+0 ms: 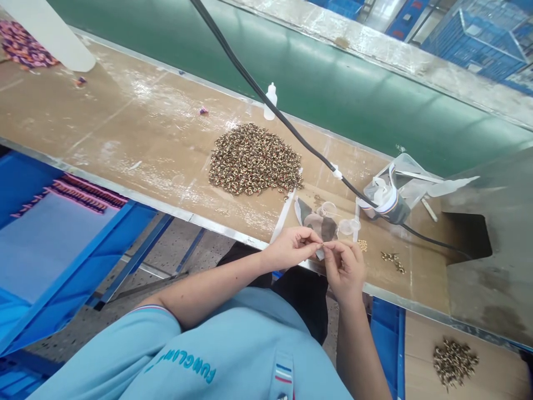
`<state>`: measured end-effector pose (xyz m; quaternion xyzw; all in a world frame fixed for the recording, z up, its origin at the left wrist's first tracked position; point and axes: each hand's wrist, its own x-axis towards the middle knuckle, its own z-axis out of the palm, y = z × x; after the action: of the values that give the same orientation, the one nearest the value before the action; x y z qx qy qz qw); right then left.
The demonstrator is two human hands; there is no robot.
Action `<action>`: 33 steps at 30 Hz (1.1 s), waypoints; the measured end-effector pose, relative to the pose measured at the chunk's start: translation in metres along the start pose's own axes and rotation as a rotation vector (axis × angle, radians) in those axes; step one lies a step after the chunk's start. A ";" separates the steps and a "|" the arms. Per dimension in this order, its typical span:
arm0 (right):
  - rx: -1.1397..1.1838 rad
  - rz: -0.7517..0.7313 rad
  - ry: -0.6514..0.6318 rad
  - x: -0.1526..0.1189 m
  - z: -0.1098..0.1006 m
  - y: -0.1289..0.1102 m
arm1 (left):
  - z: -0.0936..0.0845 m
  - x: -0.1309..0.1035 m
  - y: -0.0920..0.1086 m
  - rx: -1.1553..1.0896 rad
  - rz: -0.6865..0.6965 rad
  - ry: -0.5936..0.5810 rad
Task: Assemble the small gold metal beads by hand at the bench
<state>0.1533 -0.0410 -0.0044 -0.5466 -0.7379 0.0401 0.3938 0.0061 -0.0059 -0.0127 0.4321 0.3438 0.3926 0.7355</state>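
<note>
My left hand (pixel 292 245) and my right hand (pixel 345 266) meet fingertip to fingertip over the table's front edge. Both are pinched around something too small to make out between them. Just beyond my fingers lie a dark and clear plastic bag (pixel 322 225) and small round clear containers (pixel 348 226). A large pile of small brown and gold pieces (pixel 254 160) sits on the table to the left and behind my hands. Tiny beige pieces (pixel 362 245) lie right of my right hand, and a few gold-brown pieces (pixel 393 261) are farther right.
A white bottle (pixel 270 101) stands behind the pile. A black cable (pixel 287 123) crosses above the table (pixel 158 150). At the right are a tape roll (pixel 385 203) and a clear tray (pixel 410 166). Another pile (pixel 455 362) lies on cardboard at lower right; a blue crate (pixel 75 244) is at left.
</note>
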 end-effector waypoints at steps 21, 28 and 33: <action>-0.082 -0.030 -0.041 -0.003 0.004 0.002 | -0.001 -0.002 -0.006 0.274 0.155 0.046; -0.090 -0.008 -0.041 -0.008 0.010 0.004 | -0.001 -0.003 -0.008 0.442 0.204 0.079; -0.042 0.034 -0.041 -0.010 0.013 0.006 | 0.000 -0.001 -0.008 0.432 0.164 0.072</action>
<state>0.1513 -0.0422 -0.0215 -0.5662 -0.7372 0.0424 0.3664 0.0075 -0.0095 -0.0199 0.5916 0.4097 0.3837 0.5787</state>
